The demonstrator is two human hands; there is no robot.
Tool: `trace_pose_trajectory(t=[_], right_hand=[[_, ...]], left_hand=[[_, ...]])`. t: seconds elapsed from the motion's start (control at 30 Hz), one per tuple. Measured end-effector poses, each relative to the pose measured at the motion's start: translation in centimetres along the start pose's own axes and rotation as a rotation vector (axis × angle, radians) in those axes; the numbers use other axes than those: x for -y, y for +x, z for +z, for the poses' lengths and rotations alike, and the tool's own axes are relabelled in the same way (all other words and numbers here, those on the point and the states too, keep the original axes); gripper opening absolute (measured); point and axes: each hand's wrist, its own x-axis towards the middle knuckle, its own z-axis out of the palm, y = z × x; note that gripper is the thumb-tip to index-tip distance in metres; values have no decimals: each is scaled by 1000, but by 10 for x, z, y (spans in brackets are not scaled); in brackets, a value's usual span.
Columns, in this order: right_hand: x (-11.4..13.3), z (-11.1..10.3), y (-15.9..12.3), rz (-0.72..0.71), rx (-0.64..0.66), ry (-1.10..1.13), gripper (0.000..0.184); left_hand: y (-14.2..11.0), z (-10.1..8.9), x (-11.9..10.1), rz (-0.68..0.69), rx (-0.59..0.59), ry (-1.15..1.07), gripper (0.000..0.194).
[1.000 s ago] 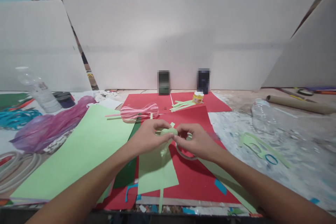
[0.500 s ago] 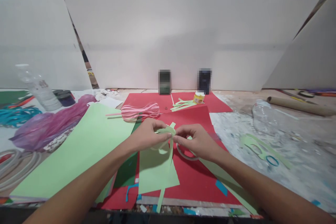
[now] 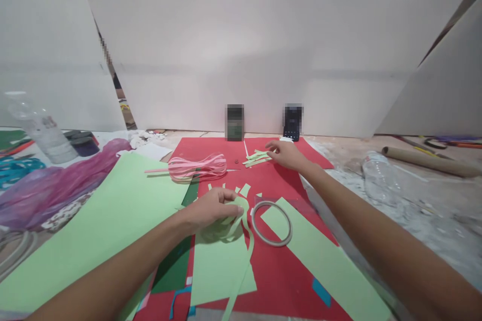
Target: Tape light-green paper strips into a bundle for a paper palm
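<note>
Pinching a green strip (image 3: 251, 242) is the left hand (image 3: 213, 205) — the right hand (image 3: 288, 154), near cut pieces (image 3: 258, 157), shows unclear grip

The table (image 3: 448, 241), smeared with whitish paint to the right of the right fingers (image 3: 271, 148), carries red paper in two parts: a near red sheet (image 3: 278, 281) below the left fingers (image 3: 226, 194) and a rear red sheet (image 3: 203, 145) beyond them. To the left of the left fingers lie a large light green sheet (image 3: 124, 210), a crumpled purple plastic bag (image 3: 83, 180) and, farther out, blue strips (image 3: 18, 170). A capped plastic bottle (image 3: 45, 133) stands past the bag. Well right of the right fingers are a clear plastic bottle (image 3: 376, 175) and a brown cardboard tube (image 3: 425, 157).
</note>
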Motion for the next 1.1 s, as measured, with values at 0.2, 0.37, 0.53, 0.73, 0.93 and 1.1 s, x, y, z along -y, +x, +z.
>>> trace_pose_trajectory(t=[0.2,0.37,0.53,0.73,0.93,1.1], right_hand=[[0,28,42,-33,148,-83,30],[6,33,55,-85,212,-91,23],[5,35,54,-89,238,-71,14],[21,15,47,-101,77,47,18],[69,-41,-5,-187,-56,354,30],[105,-43,-92,-227,183,526,17]], left_hand=[[-3,0,-7,24,-5,20,30],[-4,0,-10,28,23,5,26],[-5,1,-12,48,12,42,28],[-5,1,-16,107,-128,70,32],[-8,-1,-19,97,-273,163,25],[-13,7,-22,139,-345,191,24]])
